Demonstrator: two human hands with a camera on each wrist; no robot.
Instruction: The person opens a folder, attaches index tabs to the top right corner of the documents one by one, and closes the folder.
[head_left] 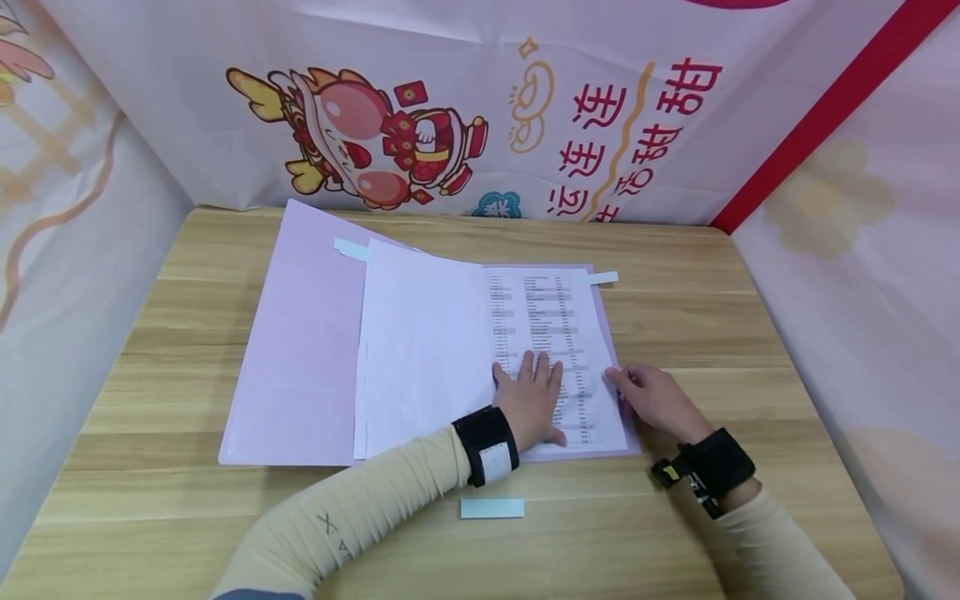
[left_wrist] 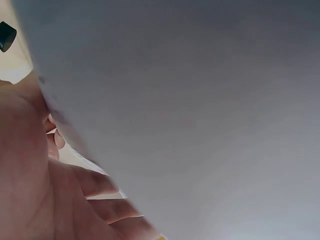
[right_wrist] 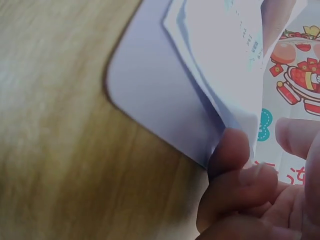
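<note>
A lilac folder [head_left: 300, 350] lies open on the table, with white sheets inside. My left hand [head_left: 528, 404] rests on the printed right-hand sheet [head_left: 592, 333], its fingers spread. In the left wrist view, a pale sheet [left_wrist: 200, 120] fills most of the picture beside the left palm [left_wrist: 25, 165]. At the right edge of the sheets, my right hand [head_left: 663, 404] holds the sheets' edge with curled fingers. Up close in the right wrist view, a fingertip [right_wrist: 230, 147] touches the lifted sheet edges [right_wrist: 200, 80]. Pale blue tabs [head_left: 602, 277] stick out at the top.
A loose pale blue strip [head_left: 492, 508] lies on the wooden table [head_left: 675, 317] in front of the folder. Printed cloth [head_left: 465, 50] hangs behind the table and along both sides. Each wrist wears a black band [head_left: 486, 446].
</note>
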